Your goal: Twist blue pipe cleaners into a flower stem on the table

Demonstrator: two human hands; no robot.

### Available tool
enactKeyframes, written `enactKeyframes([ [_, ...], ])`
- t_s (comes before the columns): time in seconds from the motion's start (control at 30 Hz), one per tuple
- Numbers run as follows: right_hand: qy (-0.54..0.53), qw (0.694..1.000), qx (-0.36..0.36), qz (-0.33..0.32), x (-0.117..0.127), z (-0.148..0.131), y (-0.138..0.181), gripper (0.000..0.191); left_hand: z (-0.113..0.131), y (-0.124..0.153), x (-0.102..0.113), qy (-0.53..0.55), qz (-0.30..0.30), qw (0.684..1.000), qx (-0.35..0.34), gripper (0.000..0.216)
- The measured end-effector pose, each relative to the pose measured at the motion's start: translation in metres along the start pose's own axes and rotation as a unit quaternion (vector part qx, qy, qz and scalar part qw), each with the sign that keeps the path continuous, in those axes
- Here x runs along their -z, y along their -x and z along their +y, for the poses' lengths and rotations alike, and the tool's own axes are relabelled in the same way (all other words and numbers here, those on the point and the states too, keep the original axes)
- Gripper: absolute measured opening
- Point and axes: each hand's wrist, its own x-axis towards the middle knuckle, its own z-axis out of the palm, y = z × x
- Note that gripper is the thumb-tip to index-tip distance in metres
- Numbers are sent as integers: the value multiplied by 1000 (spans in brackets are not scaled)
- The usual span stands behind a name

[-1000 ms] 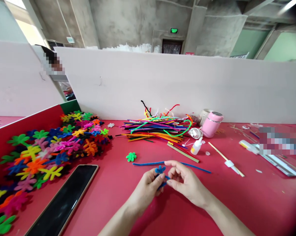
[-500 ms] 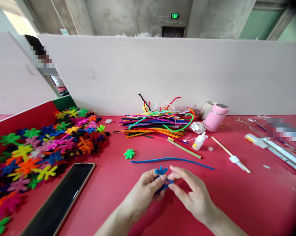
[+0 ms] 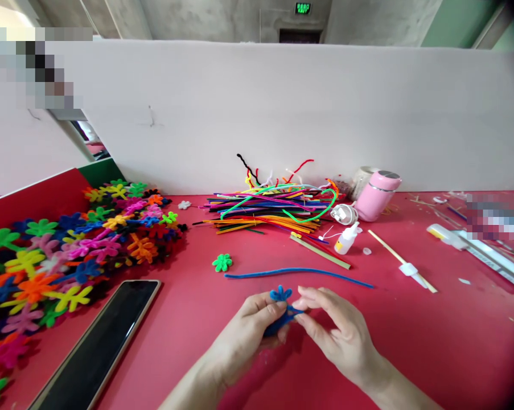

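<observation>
Blue flower (image 3: 281,293) pinched in left hand (image 3: 253,324), likely as anchor; right hand (image 3: 341,327) pinches blue strand (image 3: 291,311); stems (image 3: 269,208) line back edge of table (image 3: 184,330).

Left — flower pile (image 3: 88,244), phone (image 3: 98,336) | middle — stem heap (image 3: 274,206) behind loose stem (image 3: 299,271) | right: flask (image 3: 375,197)

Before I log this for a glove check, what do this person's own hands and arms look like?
The left hand and right hand are bare, with no gloves. No ring, watch or bracelet shows on either. The left forearm and right forearm are uncovered where they show, with no sleeve in view.
</observation>
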Motion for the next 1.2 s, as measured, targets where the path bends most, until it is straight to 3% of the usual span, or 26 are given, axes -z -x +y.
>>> enactKeyframes([
  [0.53, -12, 999, -12, 33, -3, -1, 2, 34, 2, 1, -1, -92, 3, 995, -25, 25],
  [0.67, -88, 992, -94, 4, -1, -4, 0, 32, 4, 0, -1, -111, 14, 993, -35, 25],
  [0.8, -196, 959, -205, -31, 3, -6, -3, 30, 6, 0, -3, -164, 36, 984, -51, 26],
  [1.0, -220, 949, -215, -72, -1, -7, -3, 29, 5, 0, -7, -175, 8, 982, -70, 29],
  [1.2, -236, 936, -259, -29, -4, 0, -4, 25, 2, -3, -3, -157, 55, 985, -36, 33],
])
